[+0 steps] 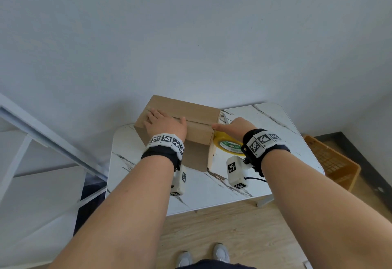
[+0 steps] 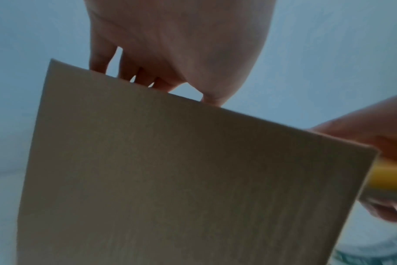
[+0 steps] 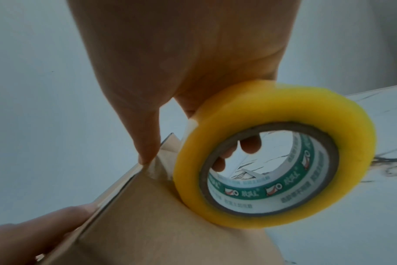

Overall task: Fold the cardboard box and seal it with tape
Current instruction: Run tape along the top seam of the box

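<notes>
A brown cardboard box (image 1: 199, 120) stands on the marble-patterned table (image 1: 212, 192), its top flaps closed. My left hand (image 1: 163, 120) lies flat on the box top with straight fingers, pressing the flaps down; from below, the left wrist view shows the fingers (image 2: 129, 71) over the box edge (image 2: 170, 161). My right hand (image 1: 233, 126) grips a yellow tape roll (image 1: 228, 144) beside the box's right end. In the right wrist view its fingers pass through the roll's core (image 3: 272, 166) and the thumb (image 3: 145, 148) presses clear tape onto the box corner (image 3: 156, 166).
An orange plastic crate (image 1: 333, 160) sits on the wooden floor right of the table. A white frame (image 1: 42, 141) stands at the left. The table is against a pale wall. My shoes (image 1: 201, 256) are below the near edge.
</notes>
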